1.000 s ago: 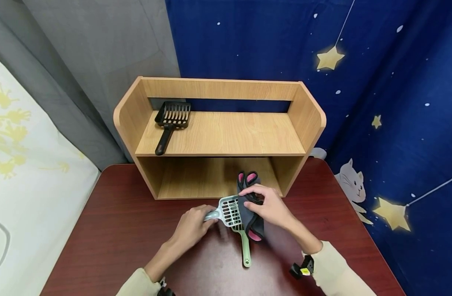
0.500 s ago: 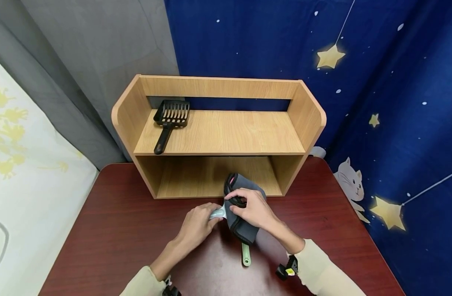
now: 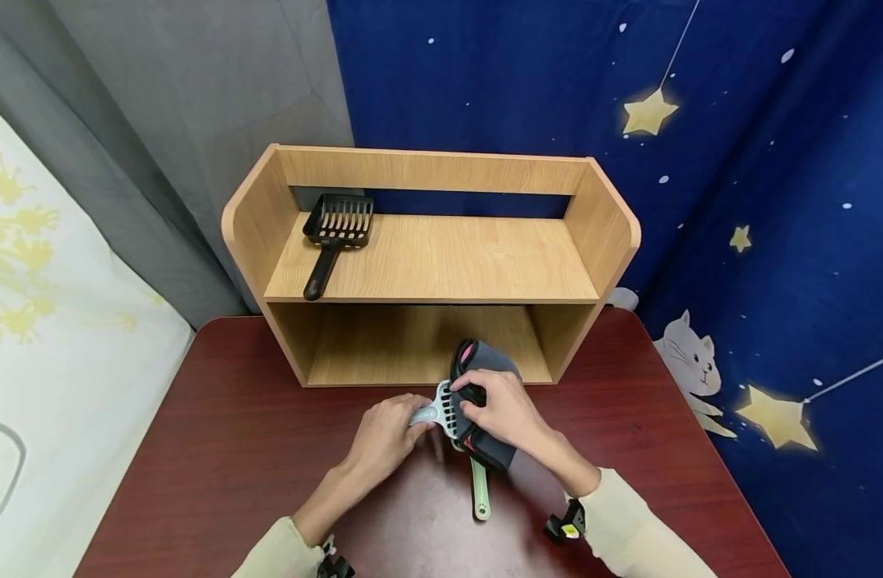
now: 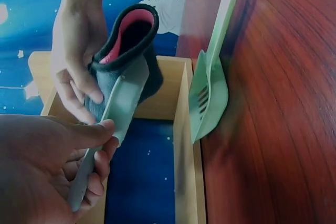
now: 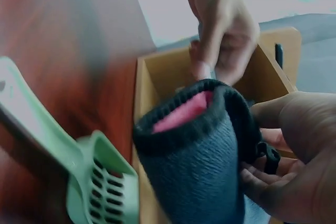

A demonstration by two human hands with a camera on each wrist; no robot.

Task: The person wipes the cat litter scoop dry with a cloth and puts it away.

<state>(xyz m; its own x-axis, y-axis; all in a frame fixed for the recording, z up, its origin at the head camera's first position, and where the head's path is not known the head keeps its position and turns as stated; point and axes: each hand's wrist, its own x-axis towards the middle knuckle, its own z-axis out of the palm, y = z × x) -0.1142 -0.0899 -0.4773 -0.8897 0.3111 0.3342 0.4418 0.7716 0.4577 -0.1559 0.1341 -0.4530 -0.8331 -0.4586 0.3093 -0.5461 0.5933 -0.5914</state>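
A person's two bare hands work over a dark red wooden table [image 3: 232,457], in front of a two-tier wooden shelf [image 3: 478,261] standing along the table's far edge; the left hand [image 3: 388,431] has its thumb and fingers clamped on the handle of a pale blue slotted scoop [image 3: 436,411]; the right hand [image 3: 504,409] has its thumb and fingers clamped on a dark grey cloth [image 3: 495,364] with black trim and pink lining.

The scoop is held level with the shelf's lower front edge in the head view, a little right of that edge's middle, its handle pointing left; the cloth covers the farther part of its slotted head; the left wrist view shows the cloth curved into an open-ended tube, pink inside, with the scoop's head against its outer side.

Below them a green scoop [image 3: 481,490] lies on the table near the shelf's lower front edge, handle towards the table's near side; the left wrist view shows it apart from the pale blue one; a black scoop [image 3: 331,244] rests at the left end of the upper tier, its handle reaching the tier's front edge.

Behind stand a grey curtain [image 3: 196,96] and a navy curtain [image 3: 485,88] printed with stars; a white cloth with yellow flowers [image 3: 66,385] hangs beyond the table's left edge.
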